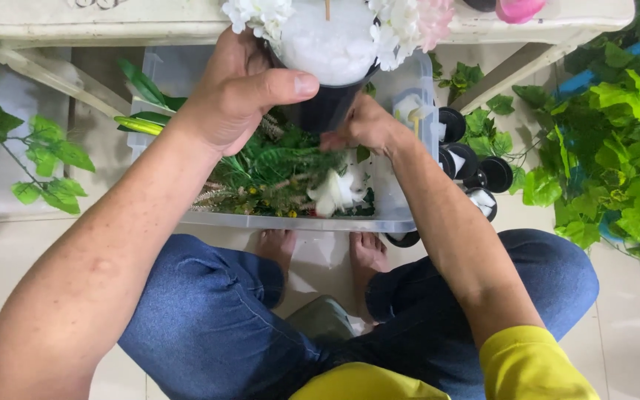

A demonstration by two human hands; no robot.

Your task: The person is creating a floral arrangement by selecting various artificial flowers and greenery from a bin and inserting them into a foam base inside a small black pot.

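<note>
My left hand [238, 92] grips a black pot [327, 107] filled with white foam, with white and pink artificial flowers [409, 26] stuck around its rim. The pot is held up above a clear plastic bin [401, 222] on the floor. Down in the bin, my right hand [364, 126] has its fingers closed among green artificial leaves and stems [275, 167]. What the fingers pinch is hidden by the foliage. A white artificial flower [338, 191] lies in the bin just below that hand.
Several small black pots [475, 167] lie on the tiled floor right of the bin. Leafy green vines [616, 133] fill the right side, and another sprig [31, 148] lies at left. A pale table edge [112, 22] runs along the top. My bare feet [320, 252] sit beneath the bin.
</note>
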